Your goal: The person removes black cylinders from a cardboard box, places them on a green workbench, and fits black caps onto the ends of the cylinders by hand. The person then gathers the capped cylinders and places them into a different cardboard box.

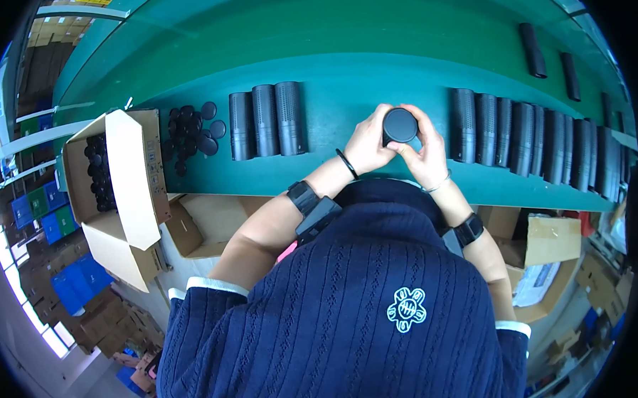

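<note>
Between my two hands, at the near middle of the green bench, is a black cylinder [400, 125], seen end on with its flat round top facing up. My left hand [368, 147] wraps its left side, and my right hand [429, 154] closes round the right, a thumb at the near rim. The lower part is hidden, and whether the top is a separate cap I cannot tell. To the left lie three black tubes [263, 120] with dotted surfaces, side by side. Beyond them is a loose cluster of round black caps [192, 126]. A long row of similar tubes [523, 140] lies to the right.
An opened cardboard box [136, 177] holding black caps stands at the bench's left end. Below the front edge are more boxes, one at left [207, 226] and one at right [553, 241]. On the darker green far strip [383, 24], single black tubes [533, 50] lie at right.
</note>
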{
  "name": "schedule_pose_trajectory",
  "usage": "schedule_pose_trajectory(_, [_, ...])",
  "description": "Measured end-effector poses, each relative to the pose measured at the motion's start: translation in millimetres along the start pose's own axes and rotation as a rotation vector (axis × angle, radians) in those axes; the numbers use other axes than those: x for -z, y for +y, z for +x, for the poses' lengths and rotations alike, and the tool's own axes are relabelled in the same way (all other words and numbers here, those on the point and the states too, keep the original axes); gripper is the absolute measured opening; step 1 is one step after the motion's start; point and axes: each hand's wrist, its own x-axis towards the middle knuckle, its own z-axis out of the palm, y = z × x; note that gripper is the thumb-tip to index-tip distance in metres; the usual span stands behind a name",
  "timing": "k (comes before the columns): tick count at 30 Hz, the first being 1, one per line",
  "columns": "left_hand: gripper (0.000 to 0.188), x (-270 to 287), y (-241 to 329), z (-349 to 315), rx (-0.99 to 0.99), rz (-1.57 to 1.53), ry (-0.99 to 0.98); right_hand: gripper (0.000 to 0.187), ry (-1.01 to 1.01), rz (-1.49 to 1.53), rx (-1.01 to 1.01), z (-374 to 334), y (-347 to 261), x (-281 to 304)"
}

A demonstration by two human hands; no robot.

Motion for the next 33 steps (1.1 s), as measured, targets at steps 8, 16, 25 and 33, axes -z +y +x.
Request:
schedule_pose_trajectory(8, [0.059, 6.7, 3.0, -0.5, 0.002, -0.036, -0.046, 0.065, -0.103, 0.244, -0.018, -0.8, -5.7, 7.4])
schedule_pose_trajectory(16, [0.052, 3.4, 6.8, 0.8, -0.019, 0.011, -0.017, 0.047, 0.023, 0.497, -0.18, -0.9, -12.3, -2.5])
schedule_pose_trajectory(25, [0.067, 25.8, -0.6, 3.9, -0.21, 0.088, -0.183, 0.025, -0.02, 0.646, -0.313, -12.2, -0.3, 24.1])
schedule_pose_trajectory(33, [0.077, 4.2, 2.5, -1.4, -0.054, -0.151, -0.233, 0.023, 0.061, 0.623, -0.314, -5.4, 4.3, 26.2])
